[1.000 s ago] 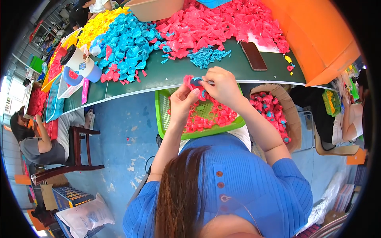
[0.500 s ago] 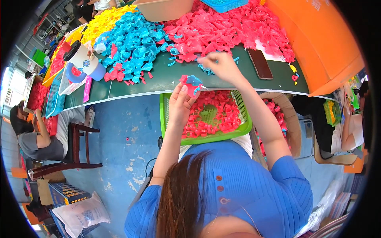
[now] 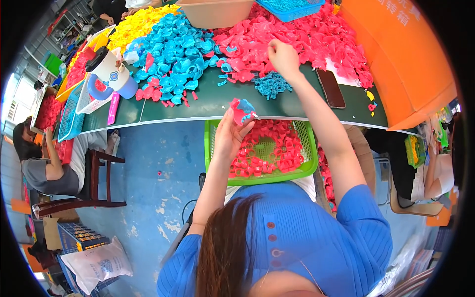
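Green table (image 3: 198,110): bearing a pink heap (image 3: 321,42)
Left hand (image 3: 227,137): I'm pinching the pink-and-blue piece (image 3: 244,113) near the table's edge
Right hand (image 3: 283,58): hovering by the heap; whether it's pinching anything, I cannot tell

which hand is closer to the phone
Right: the right hand is at the pink pile, left of the phone and slightly beyond it. The left hand is farther left and lower in view, holding a pink-and-blue piece.
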Tool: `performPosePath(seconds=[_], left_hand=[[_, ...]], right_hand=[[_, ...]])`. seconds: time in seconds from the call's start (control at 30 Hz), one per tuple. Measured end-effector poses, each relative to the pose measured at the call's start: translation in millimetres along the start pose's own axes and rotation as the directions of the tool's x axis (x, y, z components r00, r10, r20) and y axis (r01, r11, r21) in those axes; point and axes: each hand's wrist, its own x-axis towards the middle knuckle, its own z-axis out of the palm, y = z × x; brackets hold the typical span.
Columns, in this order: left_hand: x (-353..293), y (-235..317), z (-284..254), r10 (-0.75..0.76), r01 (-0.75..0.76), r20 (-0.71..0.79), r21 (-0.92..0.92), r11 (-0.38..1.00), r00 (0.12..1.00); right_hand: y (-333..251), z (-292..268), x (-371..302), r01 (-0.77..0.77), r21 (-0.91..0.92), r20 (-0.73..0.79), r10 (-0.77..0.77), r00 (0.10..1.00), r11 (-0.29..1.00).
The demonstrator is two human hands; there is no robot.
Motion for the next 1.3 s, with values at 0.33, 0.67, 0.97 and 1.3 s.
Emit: performPosePath(seconds=[0.33,0.67,0.97,1.3], left_hand=[[-2.2,-12.4,7.6,-0.106,0.105,0.06,0.007,0.994,0.993],[-9.6,-15.6,20.5,-0.148,0.146,0.087,0.027,0.989,0.985],[-14.6,-20.6,23.9,-0.245,0.238,0.099,0.081,0.968,0.964],[-12.7,-19.7,23.9,-0.114,0.098,0.343,0.065,0.993,0.933]], right_hand=[[29.2,-104.9,-55.3,0.369,-0.466,0.465,-0.132,0.875,0.804],[37.7,-82.5,-109.9,0.332,-0.176,0.453,-0.223,0.863,0.927],[-45.8,-128.8,-138.3,-0.016,0.727,0.457,-0.466,0.757,0.686],[-47.7,-114.5,-146.6,-0.133,0.767,0.39,-0.292,0.873,0.628]])
